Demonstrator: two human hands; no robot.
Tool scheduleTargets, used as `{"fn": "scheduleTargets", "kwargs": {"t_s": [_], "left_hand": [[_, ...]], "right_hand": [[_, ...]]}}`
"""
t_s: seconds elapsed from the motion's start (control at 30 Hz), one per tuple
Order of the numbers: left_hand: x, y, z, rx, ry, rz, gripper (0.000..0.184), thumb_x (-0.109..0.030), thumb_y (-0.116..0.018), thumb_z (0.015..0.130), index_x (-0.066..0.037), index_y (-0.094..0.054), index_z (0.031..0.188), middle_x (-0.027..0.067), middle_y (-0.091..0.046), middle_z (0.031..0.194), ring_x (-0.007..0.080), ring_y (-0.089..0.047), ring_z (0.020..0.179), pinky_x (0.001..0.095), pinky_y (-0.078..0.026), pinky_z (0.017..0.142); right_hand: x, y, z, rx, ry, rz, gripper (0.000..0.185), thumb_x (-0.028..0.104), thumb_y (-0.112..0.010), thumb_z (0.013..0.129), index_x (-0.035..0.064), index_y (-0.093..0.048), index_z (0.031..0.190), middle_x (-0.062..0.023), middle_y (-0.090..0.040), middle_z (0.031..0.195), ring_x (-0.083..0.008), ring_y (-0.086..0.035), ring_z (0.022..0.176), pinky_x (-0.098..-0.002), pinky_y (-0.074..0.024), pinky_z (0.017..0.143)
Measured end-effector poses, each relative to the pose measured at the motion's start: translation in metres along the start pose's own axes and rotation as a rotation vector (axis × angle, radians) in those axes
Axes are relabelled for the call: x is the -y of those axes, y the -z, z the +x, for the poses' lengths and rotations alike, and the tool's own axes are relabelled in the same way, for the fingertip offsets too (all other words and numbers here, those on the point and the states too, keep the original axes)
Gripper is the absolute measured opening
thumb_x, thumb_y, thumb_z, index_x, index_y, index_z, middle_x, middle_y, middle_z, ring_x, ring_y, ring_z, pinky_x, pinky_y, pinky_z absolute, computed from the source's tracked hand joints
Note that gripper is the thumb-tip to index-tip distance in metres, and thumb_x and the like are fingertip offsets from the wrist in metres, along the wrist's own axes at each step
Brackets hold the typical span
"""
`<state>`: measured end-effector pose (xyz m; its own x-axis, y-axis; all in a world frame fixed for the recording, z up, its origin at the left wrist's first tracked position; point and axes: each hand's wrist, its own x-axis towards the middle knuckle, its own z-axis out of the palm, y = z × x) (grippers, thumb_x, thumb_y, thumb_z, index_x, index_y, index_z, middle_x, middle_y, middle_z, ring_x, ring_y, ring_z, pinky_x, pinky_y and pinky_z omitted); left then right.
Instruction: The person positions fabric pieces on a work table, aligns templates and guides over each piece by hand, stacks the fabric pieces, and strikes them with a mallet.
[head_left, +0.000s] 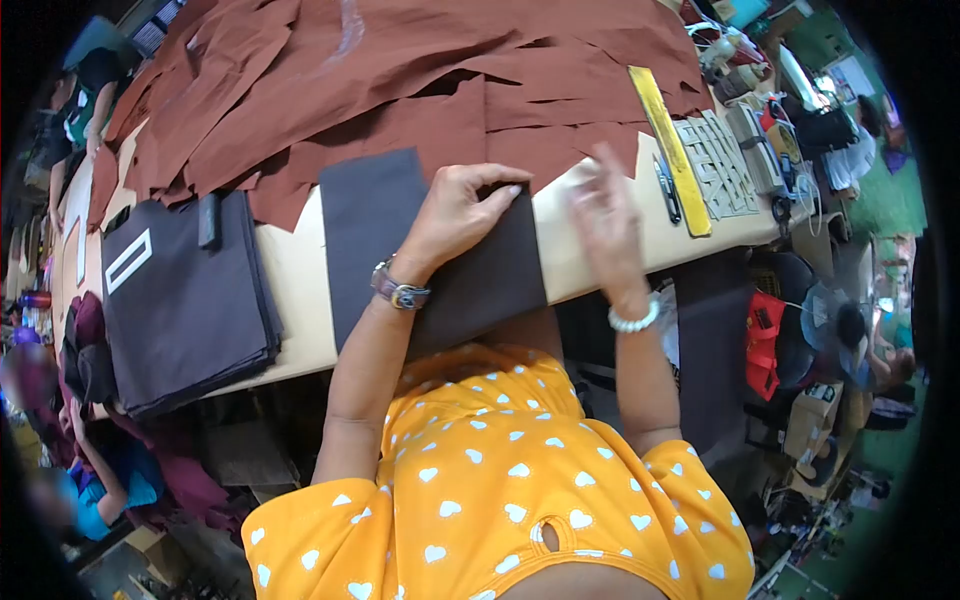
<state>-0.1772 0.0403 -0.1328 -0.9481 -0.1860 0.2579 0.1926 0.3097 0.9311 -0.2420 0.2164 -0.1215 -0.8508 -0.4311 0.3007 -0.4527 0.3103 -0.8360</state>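
A dark, nearly black piece of fabric (470, 290) lies flat at the near edge of the table in front of me. My left hand (460, 215), with a watch on its wrist, rests over it. Its thumb and index finger pinch the fabric close to the upper right corner. To the right of the fabric, my right hand (607, 225) is raised over the pale table top (570, 265). Motion smears its fingers, so what they hold, if anything, does not show; a pale beaded bracelet circles that wrist.
A stack of dark fabric pieces (185, 310) carries a white rectangular frame (128, 262) and a small dark block (208, 222). Reddish-brown cloth (400, 80) covers the far side. Rightward lie a pen (667, 190), a yellow ruler (670, 150) and a slotted template (716, 165). People sit at both sides.
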Motion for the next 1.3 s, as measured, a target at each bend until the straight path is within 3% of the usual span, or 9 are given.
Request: {"fn": "scheduleTargets", "kwargs": {"t_s": [0.13,0.23,0.33,0.63,0.73,0.87,0.97,1.07,1.3], "left_hand": [[-0.031,0.012,-0.013,-0.287,-0.241,0.439,0.021,-0.006,-0.062,0.080,-0.003,-0.066,0.101,0.0125,-0.066,0.094,0.0232,-0.062,0.087,0.0305,-0.047,0.080],[-0.042,0.037,-0.051,-0.567,-0.110,0.655,0.025,-0.010,-0.066,0.078,-0.002,-0.064,0.102,0.0145,-0.063,0.101,0.0288,-0.059,0.095,0.0359,-0.045,0.084],[-0.022,0.060,-0.100,-0.681,0.142,0.843,0.026,-0.016,-0.069,0.076,0.000,-0.063,0.096,0.0151,-0.061,0.097,0.0310,-0.058,0.091,0.0380,-0.044,0.080],[0.002,0.044,-0.132,-0.682,0.246,0.843,0.016,-0.017,-0.069,0.073,-0.004,-0.062,0.080,0.0117,-0.056,0.098,0.0287,-0.051,0.097,0.0394,-0.035,0.085],[0.001,0.046,-0.128,-0.660,0.253,0.811,0.012,-0.015,-0.068,0.073,-0.005,-0.062,0.077,0.0108,-0.056,0.094,0.0285,-0.050,0.097,0.0392,-0.033,0.086],[-0.003,0.046,-0.125,-0.646,0.298,0.795,0.009,-0.011,-0.066,0.078,-0.003,-0.061,0.075,0.0086,-0.059,0.087,0.0230,-0.056,0.086,0.0341,-0.039,0.077],[-0.018,0.045,-0.122,-0.673,0.516,0.323,0.005,-0.006,-0.062,0.083,-0.002,-0.060,0.084,0.0061,-0.062,0.085,0.0120,-0.057,0.074,0.0248,-0.043,0.064],[-0.006,0.042,-0.125,-0.776,0.375,-0.081,0.018,-0.003,-0.059,0.087,-0.001,-0.055,0.104,0.0068,-0.063,0.088,0.0038,-0.054,0.072,0.0171,-0.042,0.059],[-0.018,0.035,-0.128,-0.749,0.304,-0.032,0.057,0.003,-0.054,0.086,-0.003,-0.031,0.138,0.0200,-0.059,0.112,0.0049,-0.055,0.082,0.0190,-0.045,0.072]], "right_hand": [[0.007,-0.048,-0.016,0.025,0.039,0.151,0.057,0.004,-0.057,0.084,-0.0009,-0.032,0.136,-0.0151,-0.057,0.068,-0.0233,-0.060,0.066,-0.0327,-0.0466,0.066],[-0.012,-0.047,0.004,-0.158,0.255,-0.128,0.057,0.003,-0.056,0.084,0.0015,-0.032,0.136,-0.0227,-0.058,0.074,-0.0367,-0.060,0.068,-0.0393,-0.0471,0.064],[-0.020,-0.040,0.004,-0.054,0.104,-0.183,0.057,0.005,-0.057,0.085,0.0040,-0.033,0.136,-0.0271,-0.060,0.079,-0.0427,-0.061,0.074,-0.0431,-0.0473,0.064],[-0.010,-0.046,0.003,-0.177,0.423,-0.668,0.060,0.008,-0.065,0.078,0.0036,-0.040,0.132,-0.0215,-0.058,0.106,-0.0345,-0.057,0.099,-0.0417,-0.0458,0.081],[0.016,-0.058,-0.008,-0.088,0.447,-0.605,0.056,0.008,-0.066,0.075,0.0023,-0.046,0.127,-0.0174,-0.054,0.115,-0.0309,-0.050,0.110,-0.0395,-0.0422,0.090],[0.053,-0.101,-0.034,0.252,0.254,0.184,0.049,-0.002,-0.061,0.077,0.0011,-0.048,0.125,-0.0137,-0.058,0.100,-0.0184,-0.059,0.070,-0.0285,-0.0504,0.063],[0.044,-0.128,-0.042,0.353,0.097,0.328,0.044,-0.003,-0.058,0.081,-0.0011,-0.048,0.124,-0.0127,-0.059,0.095,-0.0153,-0.061,0.073,-0.0256,-0.0509,0.061],[0.040,-0.131,-0.040,0.343,-0.025,0.443,0.036,0.000,-0.057,0.083,-0.0036,-0.050,0.119,-0.0111,-0.061,0.090,-0.0134,-0.061,0.071,-0.0247,-0.0515,0.061],[0.046,-0.132,-0.038,0.345,-0.137,0.532,0.023,0.007,-0.065,0.082,-0.0043,-0.055,0.100,-0.0092,-0.063,0.083,-0.0107,-0.061,0.071,-0.0233,-0.0511,0.062]]}}
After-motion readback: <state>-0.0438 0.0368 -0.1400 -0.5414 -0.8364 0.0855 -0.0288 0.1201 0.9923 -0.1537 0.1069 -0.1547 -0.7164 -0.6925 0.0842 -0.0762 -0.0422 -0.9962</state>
